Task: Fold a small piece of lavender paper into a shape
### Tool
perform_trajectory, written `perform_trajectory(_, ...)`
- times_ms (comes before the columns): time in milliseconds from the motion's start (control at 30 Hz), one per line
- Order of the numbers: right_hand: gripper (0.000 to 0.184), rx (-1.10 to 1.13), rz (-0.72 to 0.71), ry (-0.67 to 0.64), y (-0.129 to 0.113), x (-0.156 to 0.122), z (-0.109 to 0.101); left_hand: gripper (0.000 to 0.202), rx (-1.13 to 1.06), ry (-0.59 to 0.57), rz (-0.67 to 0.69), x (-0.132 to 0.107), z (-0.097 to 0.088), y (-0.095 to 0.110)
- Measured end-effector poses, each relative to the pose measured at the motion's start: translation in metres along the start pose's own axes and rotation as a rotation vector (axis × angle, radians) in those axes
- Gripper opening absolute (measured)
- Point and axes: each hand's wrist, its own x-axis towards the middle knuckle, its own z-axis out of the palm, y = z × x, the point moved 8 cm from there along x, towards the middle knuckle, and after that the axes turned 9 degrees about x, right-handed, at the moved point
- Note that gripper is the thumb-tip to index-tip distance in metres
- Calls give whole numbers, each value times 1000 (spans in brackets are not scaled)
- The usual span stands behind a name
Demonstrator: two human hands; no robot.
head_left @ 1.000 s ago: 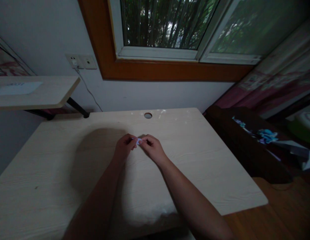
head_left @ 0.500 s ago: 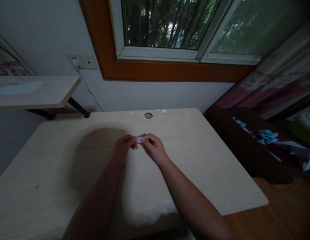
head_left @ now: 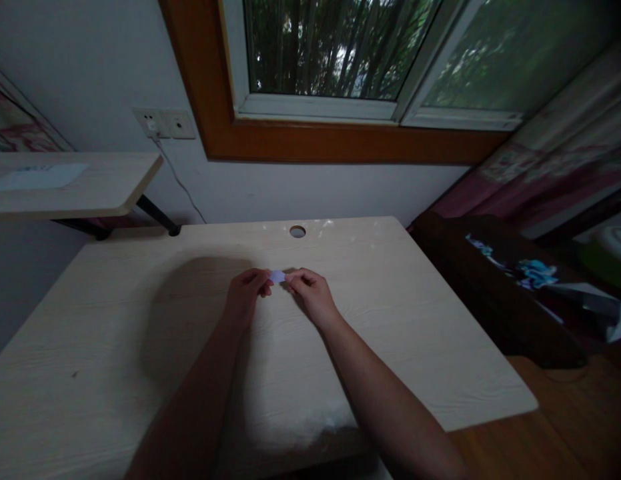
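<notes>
A small pale purple piece of paper [head_left: 277, 276] is stretched between my two hands, just above the light wood-grain desk [head_left: 400, 320]. My left hand [head_left: 247, 290] pinches its left end between thumb and fingers. At the opposite end, the thumb and fingertips of my right hand [head_left: 309, 291] are closed on it. Only the middle of the paper shows; its ends are covered by my fingers, and its exact folds are too small to make out.
A cable hole [head_left: 297, 231] is cut near the desk's back edge. To the left, a raised shelf [head_left: 110, 193] on black legs carries a paper sheet [head_left: 40, 176]. A white cord [head_left: 177, 180] hangs from the wall socket. Dark furniture with several items stands right of the desk.
My fingertips have drawn slightly apart, and more of the purple paper shows between them. The paper looks flatter and wider than before. Both forearms have stayed nearly in place.
</notes>
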Motion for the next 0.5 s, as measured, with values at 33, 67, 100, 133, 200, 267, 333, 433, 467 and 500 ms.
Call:
perform_trajectory(33, 21, 15, 4, -3, 1, 0, 0, 24, 6, 1, 0, 0, 0, 0)
perform_trajectory(67, 20, 28, 7, -7, 2, 1, 0, 26, 16, 0, 2, 0, 0, -1)
perform_trajectory(100, 20, 39, 8, -10, 3, 1, 0, 28, 28, -2, 7, 0, 0, -1)
perform_trajectory(133, 20, 46, 9, -10, 4, 2, 0, 30, 38, -5, 13, 1, 1, -1)
perform_trajectory(200, 21, 59, 15, -2, 5, 3, -1, 30, 42, -6, 41, 1, 1, 1)
perform_trajectory(267, 20, 80, 22, 16, 5, 3, -3, 26, 27, 2, 85, 1, 1, 4)
perform_trajectory(333, 19, 101, 29, 33, 5, 4, -4, 25, 10, 17, 130, 0, 1, 9)
perform_trajectory(433, 17, 116, 24, 32, 5, 4, -5, 33, 34, -4, 180, -3, 5, 14)
perform_trajectory(467, 17, 118, 21, 25, 5, 4, -5, 34, 58, -29, 188, -4, 7, 14)
perform_trajectory(500, 16, 120, 17, 16, 5, 4, -4, 34, 84, -52, 192, -4, 10, 13)
